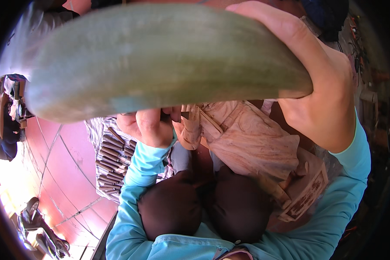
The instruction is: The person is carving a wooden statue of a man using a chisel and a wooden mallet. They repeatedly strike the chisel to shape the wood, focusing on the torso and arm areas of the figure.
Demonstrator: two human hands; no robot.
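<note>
A large, rounded grey-green thing, blurred and very close, fills the upper part of the head view; its kind does not show clearly. My right hand is closed on its right end, some fingers hidden behind it. Below its lower edge, my left hand is closed, partly covered. A dark chisel tip sticks out from its fingers, close to a carved wooden figure; the handle is hidden. The reddish-brown figure has carved folds and lies in front of my knees, its upper part covered.
Several chisels with wooden handles lie in rows on a striped cloth to the left, on pink floor tiles. A wooden block stands right of my knees. A toy-sized-looking motorbike shows at lower left, and cluttered tools at far right.
</note>
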